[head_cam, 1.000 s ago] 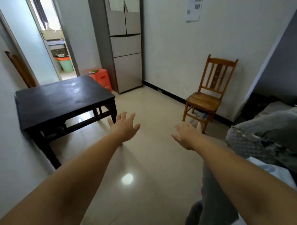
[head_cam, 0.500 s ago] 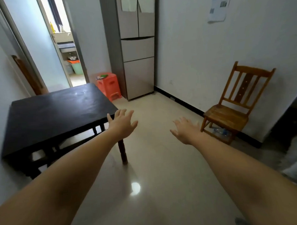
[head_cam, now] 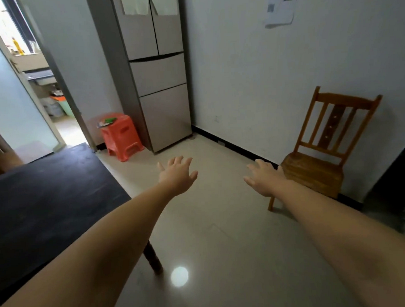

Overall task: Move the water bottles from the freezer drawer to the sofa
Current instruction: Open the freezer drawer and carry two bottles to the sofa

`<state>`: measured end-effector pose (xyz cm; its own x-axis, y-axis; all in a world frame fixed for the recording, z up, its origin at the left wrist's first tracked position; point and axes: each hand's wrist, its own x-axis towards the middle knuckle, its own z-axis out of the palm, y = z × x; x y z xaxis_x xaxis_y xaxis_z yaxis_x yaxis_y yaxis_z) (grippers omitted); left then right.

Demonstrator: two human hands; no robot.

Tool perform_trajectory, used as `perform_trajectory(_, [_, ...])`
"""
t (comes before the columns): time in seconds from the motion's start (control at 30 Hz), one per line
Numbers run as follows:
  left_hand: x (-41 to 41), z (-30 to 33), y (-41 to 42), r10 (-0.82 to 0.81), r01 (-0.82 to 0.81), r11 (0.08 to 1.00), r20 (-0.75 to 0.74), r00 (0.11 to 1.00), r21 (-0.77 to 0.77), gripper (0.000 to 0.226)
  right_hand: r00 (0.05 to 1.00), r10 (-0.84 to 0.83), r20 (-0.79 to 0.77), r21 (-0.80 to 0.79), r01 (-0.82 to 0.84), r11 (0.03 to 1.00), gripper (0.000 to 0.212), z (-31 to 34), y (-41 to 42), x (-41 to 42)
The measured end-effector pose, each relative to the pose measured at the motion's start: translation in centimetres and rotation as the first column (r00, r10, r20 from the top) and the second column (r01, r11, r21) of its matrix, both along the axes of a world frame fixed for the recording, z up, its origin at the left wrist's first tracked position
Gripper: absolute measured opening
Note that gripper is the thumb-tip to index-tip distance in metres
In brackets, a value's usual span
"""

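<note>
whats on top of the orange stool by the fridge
On the orange stool lie a green thing and something flat and pale beside it; both are too small to identify. Whatever lies under them cannot be seen.

Home: fridge (head_cam: 157, 71), wooden chair (head_cam: 322, 157)

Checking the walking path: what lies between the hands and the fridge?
Only bare floor, by the head view, between left hand, right hand and fridge.
</note>
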<state>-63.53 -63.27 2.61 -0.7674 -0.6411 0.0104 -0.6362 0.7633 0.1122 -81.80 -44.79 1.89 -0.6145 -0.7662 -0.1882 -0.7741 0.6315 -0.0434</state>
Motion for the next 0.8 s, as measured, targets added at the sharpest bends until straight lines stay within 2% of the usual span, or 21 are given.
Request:
perform_trajectory(0.23, [-13.1,0.1,-9.2,0.014,-0.016,0.999,-0.037,0.999,-0.047,0.057,0.998,0.059,-0.020,-0.038,-0.059,0.998,0.058,0.0,-9.8,-12.9])
perform_trajectory(0.4, [-20.7,1.0,-15.5,0.128,-0.126,0.992,-0.076,0.989,0.025,0.052,0.994,0.081,-0.077,-0.016,-0.083,0.996,0.055,1.8,-17.4,-22.8])
perform_trajectory(0.63, [-27.4,-0.5,-25.3,0.228,-0.229,0.968,0.021,0.973,0.104,0.049,0.984,0.176,-0.035,-0.003,-0.176,0.984,0.058,-0.7,-28.2,-29.3])
perform_trajectory(0.8, [-34.0,-2.6,-34.1,0.176,-0.179,0.980,0.040,0.984,0.084,0.048,0.966,0.258,-0.016,0.019,-0.258,0.966,0.055,-2.5,-39.7,-33.6])
